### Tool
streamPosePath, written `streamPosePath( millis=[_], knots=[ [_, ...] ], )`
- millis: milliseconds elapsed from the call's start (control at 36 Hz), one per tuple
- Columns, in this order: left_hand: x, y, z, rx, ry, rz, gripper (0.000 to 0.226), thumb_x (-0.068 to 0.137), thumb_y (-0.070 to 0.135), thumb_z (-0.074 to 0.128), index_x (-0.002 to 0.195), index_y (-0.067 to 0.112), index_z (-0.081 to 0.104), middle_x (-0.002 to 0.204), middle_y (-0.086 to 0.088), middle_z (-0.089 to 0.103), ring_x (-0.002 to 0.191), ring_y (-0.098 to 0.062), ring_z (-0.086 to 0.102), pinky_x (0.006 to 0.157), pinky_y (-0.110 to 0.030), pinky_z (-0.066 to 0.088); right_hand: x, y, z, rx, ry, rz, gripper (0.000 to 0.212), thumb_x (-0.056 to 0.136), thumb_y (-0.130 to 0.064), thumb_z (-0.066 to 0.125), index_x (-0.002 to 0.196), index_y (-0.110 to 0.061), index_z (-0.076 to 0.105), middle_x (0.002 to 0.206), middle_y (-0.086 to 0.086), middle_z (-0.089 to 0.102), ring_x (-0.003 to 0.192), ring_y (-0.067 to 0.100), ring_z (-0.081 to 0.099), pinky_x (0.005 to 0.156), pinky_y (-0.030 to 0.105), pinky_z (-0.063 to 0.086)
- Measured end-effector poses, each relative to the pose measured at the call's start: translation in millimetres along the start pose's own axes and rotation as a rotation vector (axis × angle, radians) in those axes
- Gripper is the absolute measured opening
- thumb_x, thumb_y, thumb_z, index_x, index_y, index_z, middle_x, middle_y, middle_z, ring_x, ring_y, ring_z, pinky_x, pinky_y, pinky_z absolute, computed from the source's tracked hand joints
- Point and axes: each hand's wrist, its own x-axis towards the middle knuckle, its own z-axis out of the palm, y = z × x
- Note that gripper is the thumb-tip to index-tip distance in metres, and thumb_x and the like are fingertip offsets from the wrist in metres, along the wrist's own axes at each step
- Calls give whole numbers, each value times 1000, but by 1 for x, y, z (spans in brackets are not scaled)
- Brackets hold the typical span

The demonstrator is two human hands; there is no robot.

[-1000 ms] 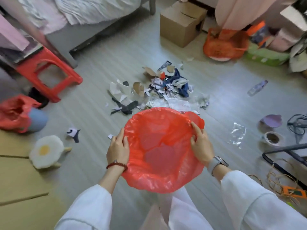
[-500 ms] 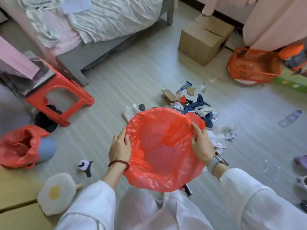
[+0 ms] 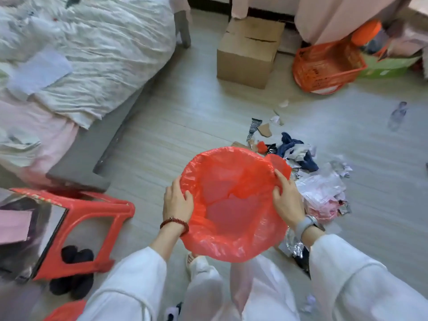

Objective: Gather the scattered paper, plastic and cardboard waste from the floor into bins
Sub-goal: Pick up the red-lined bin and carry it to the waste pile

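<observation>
Person + held red bag (image 3: pixel 234 205) now closer to the waste pile (image 3: pixel 310 179): pile sits just right of the bag, partly under its rim, vs. ahead of it 1 s ago. Red stool (image 3: pixel 83 230) now near left, cardboard box (image 3: pixel 247 52) nearer. Egg-shaped cushion out of view.

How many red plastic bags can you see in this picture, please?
2: one bag held open by both hands in the middle, and a corner of another at the bottom left edge. More may be out of view.
</observation>
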Motion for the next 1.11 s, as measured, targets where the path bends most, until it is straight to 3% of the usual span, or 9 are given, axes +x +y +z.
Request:
streamPosePath(
  millis=[194,417,667,861,944,1111],
  knots=[
    [107,-4,-15,99,-95,126,51,89,11,46,138,12,34,128,-21,44,121,-35,41,101,-40,33,39,-42,44,52,66,114,53,90,-9,41,141,-23,34,110,15,48,95,34,54,84,41,45],
    [245,-5,11,200,-157,171,54,89,16,44,141,19,30,123,-19,44,120,-35,41,98,-43,37,140,-74,101,40,114,175,52,92,-11,40,142,-24,33,113,13,47,90,33,55,75,34,42],
    [437,-66,129,224,-212,153,61,88,12,46,144,22,23,121,-20,43,120,-37,36,101,-45,33,309,-42,258,70,17,270,61,89,-6,40,145,-26,24,121,14,43,97,34,54,85,41,46],
    [534,-131,211,226,-262,198,64,86,7,46,144,16,22,129,-22,41,123,-36,31,104,-40,25,391,-11,355,57,-47,309,64,90,-3,38,147,-24,17,120,11,38,89,24,49,78,29,38],
    [559,-146,230,224,-267,201,64,87,7,47,144,16,21,128,-24,38,122,-36,31,103,-41,26,411,-5,386,110,-24,312,64,90,-3,37,147,-24,17,121,14,38,99,31,51,92,35,40],
    [589,-162,245,239,-335,182,69,87,9,49,146,14,14,139,-25,30,129,-38,23,108,-42,20,427,-8,414,132,-61,332,63,91,-3,37,147,-20,15,134,15,36,117,30,44,97,33,36]
  ],
)
